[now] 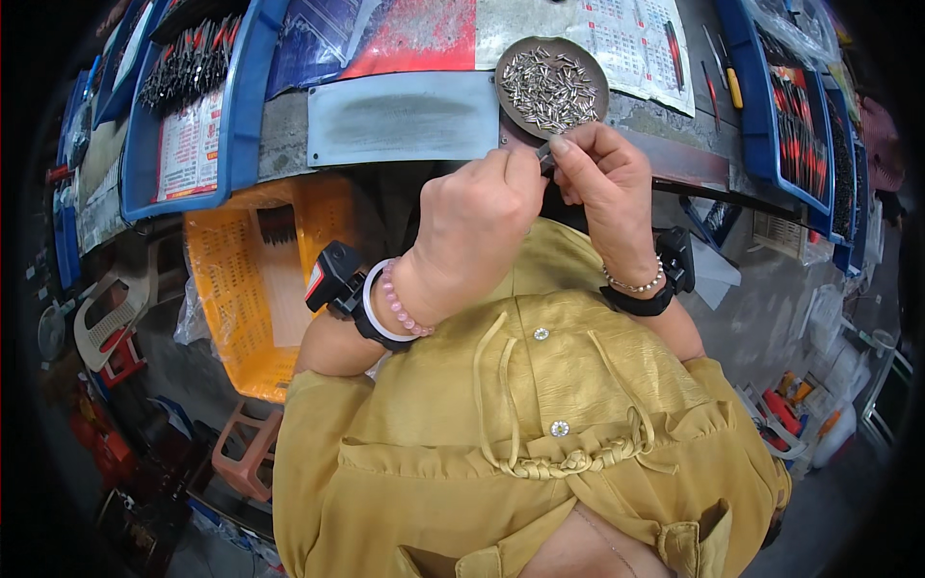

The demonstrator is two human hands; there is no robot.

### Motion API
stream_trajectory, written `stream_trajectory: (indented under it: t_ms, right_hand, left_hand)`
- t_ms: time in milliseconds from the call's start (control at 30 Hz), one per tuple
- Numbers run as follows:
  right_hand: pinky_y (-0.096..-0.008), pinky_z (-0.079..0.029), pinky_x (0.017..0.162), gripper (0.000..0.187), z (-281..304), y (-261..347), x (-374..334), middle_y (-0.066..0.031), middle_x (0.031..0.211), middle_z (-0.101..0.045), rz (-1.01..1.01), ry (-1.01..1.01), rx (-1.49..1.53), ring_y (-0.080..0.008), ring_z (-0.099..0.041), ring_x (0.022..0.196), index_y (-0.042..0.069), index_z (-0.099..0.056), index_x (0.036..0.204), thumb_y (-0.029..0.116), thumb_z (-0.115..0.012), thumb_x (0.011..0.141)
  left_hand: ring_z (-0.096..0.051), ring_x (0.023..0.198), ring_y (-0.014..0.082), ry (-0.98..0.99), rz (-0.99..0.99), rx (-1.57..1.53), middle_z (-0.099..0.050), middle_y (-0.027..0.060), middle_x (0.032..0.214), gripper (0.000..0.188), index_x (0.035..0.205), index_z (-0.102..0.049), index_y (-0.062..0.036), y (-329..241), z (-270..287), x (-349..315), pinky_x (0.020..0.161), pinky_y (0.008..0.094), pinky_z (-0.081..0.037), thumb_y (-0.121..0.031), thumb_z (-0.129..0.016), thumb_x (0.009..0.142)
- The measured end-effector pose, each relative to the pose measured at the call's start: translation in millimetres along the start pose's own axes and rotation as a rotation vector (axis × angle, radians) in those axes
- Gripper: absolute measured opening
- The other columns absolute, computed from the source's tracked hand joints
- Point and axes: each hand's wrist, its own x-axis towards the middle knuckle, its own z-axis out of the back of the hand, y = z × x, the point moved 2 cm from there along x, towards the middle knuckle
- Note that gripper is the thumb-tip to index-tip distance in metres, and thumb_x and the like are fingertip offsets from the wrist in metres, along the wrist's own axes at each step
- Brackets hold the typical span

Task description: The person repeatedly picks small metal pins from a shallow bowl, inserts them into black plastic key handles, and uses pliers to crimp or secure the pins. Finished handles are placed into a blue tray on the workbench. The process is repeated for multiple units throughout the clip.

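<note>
My left hand [485, 217] and my right hand [609, 188] meet at the table's front edge. Between their fingertips is a small dark piece [546, 159], mostly hidden, so its kind does not show. The left fingers are curled with the back of the hand up; thumb and forefinger of the right pinch at the piece. Just beyond the hands stands a round shallow dish [502, 79] heaped with small silvery metal pins [551, 89]. Left of the dish lies a pale blue rectangular plate [405, 89] with a dark smudge across its middle.
A blue bin [247, 106] at left and another blue bin [748, 67] at right hold slim black-and-red pieces. A yellow-handled tool [734, 87] lies near the right bin. An orange crate [241, 332] stands below at left, beside a pinkish stool [247, 451].
</note>
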Motion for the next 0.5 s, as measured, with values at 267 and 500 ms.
stream_trajectory:
  t_ms: [267,500]
  right_hand:
    - [-0.0182,-0.032,0.045,0.013,11.8,6.1,1.8,0.0038,0.061,-0.049,-0.151,0.142,0.258,-0.003,-0.041,0.049,0.005,-0.056,0.078,0.009,-0.063,0.087]
    - [-0.0182,-0.031,0.045,0.014,7.1,4.0,3.1,0.0038,0.061,-0.05,-0.179,0.139,0.103,-0.0027,-0.041,0.05,0.003,-0.055,0.076,0.01,-0.063,0.086]
  left_hand:
    - [-0.066,0.075,0.0097,0.579,0.778,-1.442,-0.068,0.0051,0.086,0.021,0.098,-0.062,-0.0004,30.9,3.1,4.6,0.066,0.019,-0.052,-0.02,-0.063,0.091]
    - [-0.068,0.075,0.0126,0.677,0.753,-1.379,-0.068,0.0068,0.085,0.018,0.094,-0.058,-0.0021,25.2,1.5,-1.3,0.061,0.0197,-0.054,-0.019,-0.063,0.091]
